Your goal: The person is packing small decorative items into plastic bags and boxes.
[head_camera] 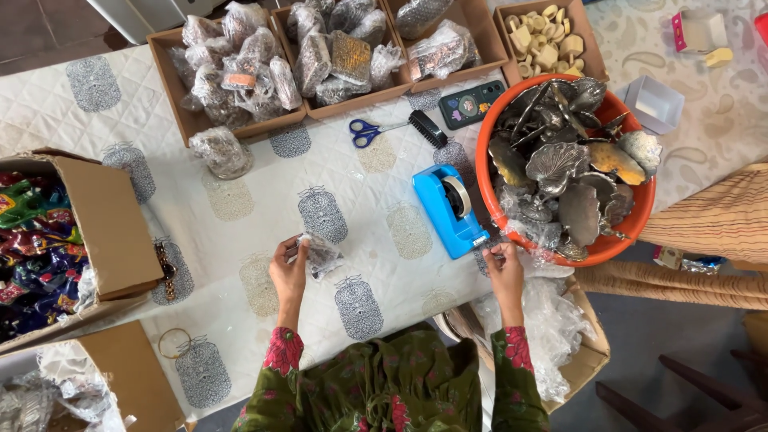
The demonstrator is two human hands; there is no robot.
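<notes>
Her left hand point(288, 270) pinches a small clear-wrapped packet point(318, 256), its long axis slanting toward the tape dispenser point(450, 210); right hand point(504, 268) pinches tape there.

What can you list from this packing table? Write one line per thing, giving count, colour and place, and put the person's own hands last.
Tape dispenser: one, blue, right of centre.
Basin: one, orange, right, heaped with metal dishes.
Scissors: one, blue handles, upper centre.
Brush: one, black, beside the scissors.
Cardboard trays: four, brown, along the top; three hold clear-wrapped items, one holds cream pieces.
Wrapped bundle: one, clear plastic, below the left tray.
Open carton: one, brown, left, with shiny multicoloured items.
Tablecloth: one, white with grey motifs.
Left hand: holds a small clear-wrapped packet.
Right hand: fingers at the dispenser's tape end.
</notes>
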